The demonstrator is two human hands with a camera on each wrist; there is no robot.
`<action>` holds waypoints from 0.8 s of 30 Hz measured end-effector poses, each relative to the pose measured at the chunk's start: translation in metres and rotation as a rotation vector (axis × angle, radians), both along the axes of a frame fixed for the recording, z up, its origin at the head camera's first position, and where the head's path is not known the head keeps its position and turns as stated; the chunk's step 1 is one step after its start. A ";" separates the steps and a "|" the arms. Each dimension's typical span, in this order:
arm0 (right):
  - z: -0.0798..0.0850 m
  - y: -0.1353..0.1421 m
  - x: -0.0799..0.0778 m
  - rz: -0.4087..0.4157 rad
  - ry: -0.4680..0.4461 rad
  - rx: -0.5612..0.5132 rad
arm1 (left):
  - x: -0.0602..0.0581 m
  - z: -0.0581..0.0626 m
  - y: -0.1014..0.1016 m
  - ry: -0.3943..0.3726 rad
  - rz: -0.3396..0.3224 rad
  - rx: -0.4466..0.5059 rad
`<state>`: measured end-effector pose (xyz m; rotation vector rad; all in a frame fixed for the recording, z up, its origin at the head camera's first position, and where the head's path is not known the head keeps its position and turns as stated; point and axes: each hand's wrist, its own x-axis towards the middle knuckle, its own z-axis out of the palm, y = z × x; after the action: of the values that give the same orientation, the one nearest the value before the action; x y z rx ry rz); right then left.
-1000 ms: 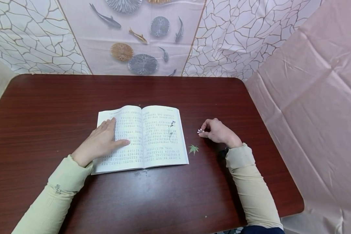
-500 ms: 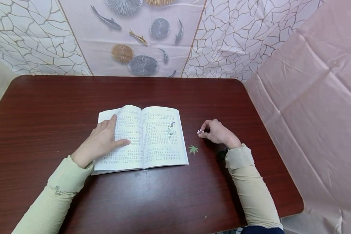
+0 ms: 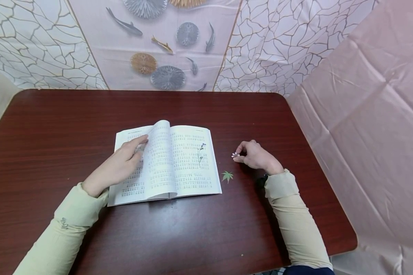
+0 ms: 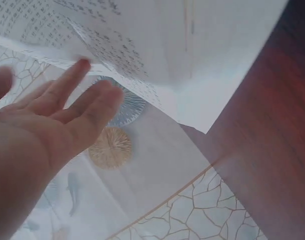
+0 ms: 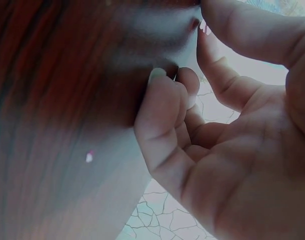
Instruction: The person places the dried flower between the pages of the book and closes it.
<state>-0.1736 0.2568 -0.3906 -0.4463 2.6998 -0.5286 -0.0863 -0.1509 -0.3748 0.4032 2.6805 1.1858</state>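
An open book (image 3: 192, 183) with printed text lies on the table. My left hand (image 3: 118, 164) is over its left page, fingers extended behind a curved, lifted page (image 3: 161, 164); the left wrist view shows the fingers straight near the paper's underside. A thin purple-flowered sprig (image 3: 200, 154) lies flat on the right page. To the right of the book, my right hand (image 3: 258, 155) pinches a small pale pink flower (image 3: 235, 155) between thumb and index finger, low at the table. Only its petals (image 5: 205, 27) show in the right wrist view.
A green maple leaf (image 3: 227, 176) lies between the book and my right hand. The dark red wooden table (image 3: 199, 236) meets patterned cloth at the back and a pink cloth (image 3: 371, 126) at the right. A tiny pale speck (image 5: 89, 156) is on the tabletop.
My left hand's fingers have drawn in and a page has lifted and curled rightward from the left side. The right hand stays in place with the flower.
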 end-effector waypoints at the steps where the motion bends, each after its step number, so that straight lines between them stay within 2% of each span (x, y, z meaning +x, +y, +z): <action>1: 0.000 0.000 0.000 0.000 0.000 0.000 | 0.000 0.000 0.000 0.023 -0.008 -0.001; 5: 0.000 0.000 0.000 -0.002 -0.001 0.000 | -0.002 -0.003 0.000 0.093 -0.028 -0.026; 8: -0.001 0.000 0.000 -0.004 -0.001 -0.004 | -0.003 -0.003 0.000 0.106 -0.011 -0.035; 11: -0.001 0.000 0.000 -0.006 -0.004 -0.007 | -0.003 -0.003 0.001 0.084 0.026 -0.008; 16: -0.001 0.000 0.001 -0.010 -0.014 -0.003 | -0.002 -0.004 0.003 0.020 0.116 0.130; 18: -0.001 -0.001 0.001 -0.008 -0.014 -0.001 | -0.001 -0.005 0.004 -0.005 0.131 0.166; 21: 0.000 -0.001 0.001 -0.008 -0.012 -0.001 | 0.000 -0.006 0.004 -0.041 0.104 0.160; 24: 0.000 -0.001 0.001 -0.011 -0.009 -0.004 | -0.001 -0.007 0.006 -0.027 0.053 0.105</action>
<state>-0.1727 0.2561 -0.3902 -0.4296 2.6947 -0.5374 -0.0874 -0.1452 -0.3819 0.3312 2.6290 1.3409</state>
